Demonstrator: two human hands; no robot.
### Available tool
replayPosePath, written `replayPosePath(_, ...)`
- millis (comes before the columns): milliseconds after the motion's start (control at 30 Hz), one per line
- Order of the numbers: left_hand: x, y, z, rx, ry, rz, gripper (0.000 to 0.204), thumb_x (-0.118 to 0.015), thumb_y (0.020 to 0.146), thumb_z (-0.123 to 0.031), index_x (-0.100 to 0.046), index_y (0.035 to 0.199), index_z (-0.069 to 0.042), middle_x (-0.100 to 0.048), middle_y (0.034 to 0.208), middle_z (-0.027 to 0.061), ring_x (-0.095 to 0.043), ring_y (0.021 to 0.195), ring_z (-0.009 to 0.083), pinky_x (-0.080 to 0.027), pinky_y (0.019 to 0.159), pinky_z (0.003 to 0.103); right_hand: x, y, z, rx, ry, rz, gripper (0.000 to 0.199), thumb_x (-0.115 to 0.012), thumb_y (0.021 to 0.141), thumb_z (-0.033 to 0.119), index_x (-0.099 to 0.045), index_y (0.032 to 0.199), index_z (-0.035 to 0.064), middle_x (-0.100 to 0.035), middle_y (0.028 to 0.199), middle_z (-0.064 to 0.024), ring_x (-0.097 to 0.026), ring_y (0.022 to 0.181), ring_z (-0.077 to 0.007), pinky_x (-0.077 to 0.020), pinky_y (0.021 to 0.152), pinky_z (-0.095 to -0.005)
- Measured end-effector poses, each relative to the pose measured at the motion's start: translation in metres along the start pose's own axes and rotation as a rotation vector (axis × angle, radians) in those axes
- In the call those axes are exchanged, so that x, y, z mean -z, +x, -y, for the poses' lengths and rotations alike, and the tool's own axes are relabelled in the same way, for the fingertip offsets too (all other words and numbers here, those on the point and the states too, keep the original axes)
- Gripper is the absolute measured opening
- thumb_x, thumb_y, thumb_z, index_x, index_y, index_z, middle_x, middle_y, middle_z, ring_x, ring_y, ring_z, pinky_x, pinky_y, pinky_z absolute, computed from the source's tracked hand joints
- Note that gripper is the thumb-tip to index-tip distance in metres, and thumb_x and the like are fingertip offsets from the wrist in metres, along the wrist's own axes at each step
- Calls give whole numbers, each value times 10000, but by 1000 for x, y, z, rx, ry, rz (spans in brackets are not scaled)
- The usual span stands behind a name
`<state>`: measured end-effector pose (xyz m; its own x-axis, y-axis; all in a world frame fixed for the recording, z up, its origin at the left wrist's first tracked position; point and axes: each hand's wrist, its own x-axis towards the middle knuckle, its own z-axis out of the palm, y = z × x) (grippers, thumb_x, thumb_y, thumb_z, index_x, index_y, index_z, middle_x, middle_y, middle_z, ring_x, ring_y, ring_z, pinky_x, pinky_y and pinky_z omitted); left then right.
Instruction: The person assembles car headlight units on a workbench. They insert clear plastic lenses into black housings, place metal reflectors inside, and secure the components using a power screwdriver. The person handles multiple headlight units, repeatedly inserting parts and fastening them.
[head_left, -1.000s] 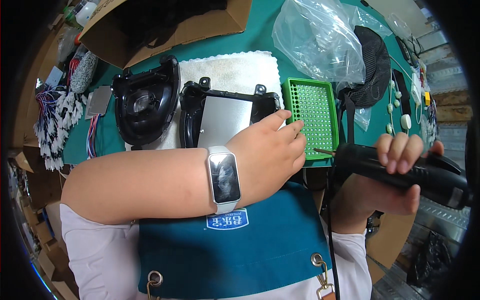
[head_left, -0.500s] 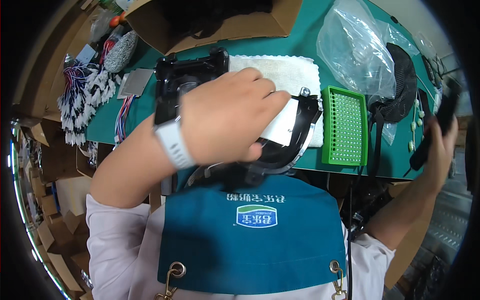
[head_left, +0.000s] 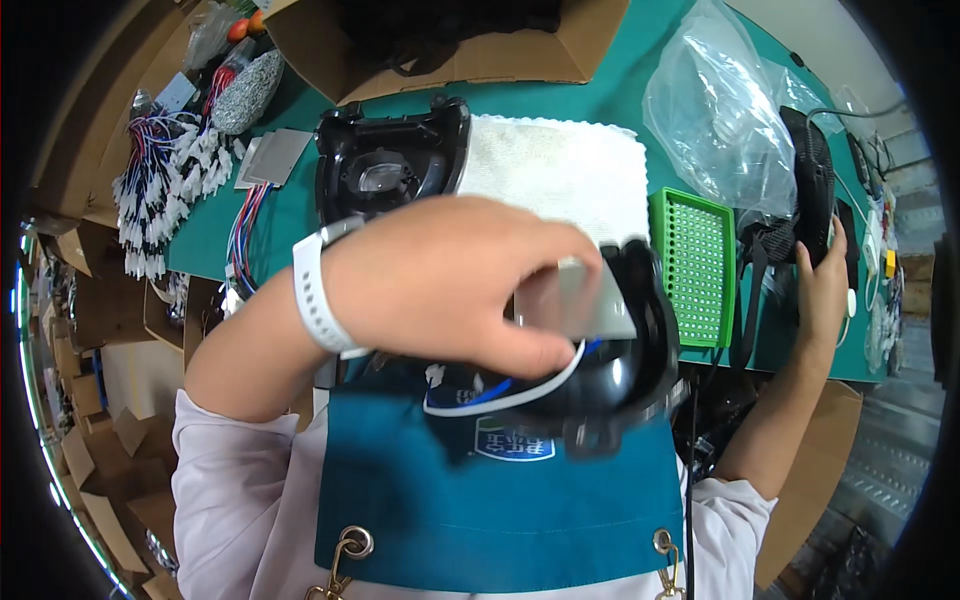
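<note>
My left hand (head_left: 440, 285) reaches across the middle, fingers and thumb curled around a flat grey-white plate (head_left: 610, 310). The plate lies against a curved, glossy black plastic shell (head_left: 645, 350), tilted above the apron and partly blurred. Blue and white wires (head_left: 500, 402) loop out below my thumb. How the fingertips meet the plate is partly hidden. At the right my right hand (head_left: 822, 285) has thumb and fingers closed on the lower end of a long black piece (head_left: 815, 165), whose kind I cannot make out. Behind my left hand a second black shell (head_left: 390, 165) rests on the table.
A white cloth (head_left: 560, 165) lies beside a green perforated tray (head_left: 697, 325). Clear plastic bags (head_left: 715, 110) and black mesh straps (head_left: 755, 270) are at the right. An open cardboard box (head_left: 480, 65) stands behind. Wire bundles (head_left: 165, 190) and flat grey plates (head_left: 275, 158) lie left.
My left hand and the shell with its plate have come down towards the apron and turned, and the wires now show. My right hand has moved left with the black piece.
</note>
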<state>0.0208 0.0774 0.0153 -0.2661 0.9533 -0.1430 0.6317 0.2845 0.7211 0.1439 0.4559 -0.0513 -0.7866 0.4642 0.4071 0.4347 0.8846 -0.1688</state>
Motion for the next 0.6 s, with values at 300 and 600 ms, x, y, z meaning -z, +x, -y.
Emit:
replayPosePath(300,-49,-35,-9,-30,-187,118,510,-676,656,-232,-530,1082,8,-583,771,24,-539,745,227,-416,683,305,44,-100,126,148,1208,93,471,-616,768,246,-481,1095,-65,-554,1004,-175,-536,933,-235,-400,833,-332)
replayPosePath(600,-36,-35,3,-179,-298,316,556,-624,621,-126,-480,1127,52,-568,949,120,-535,801,294,-430,713,344,47,-95,162,637,1193,832,420,-722,643,254,-603,962,9,-623,881,-113,-609,782,-256,-466,674,-324)
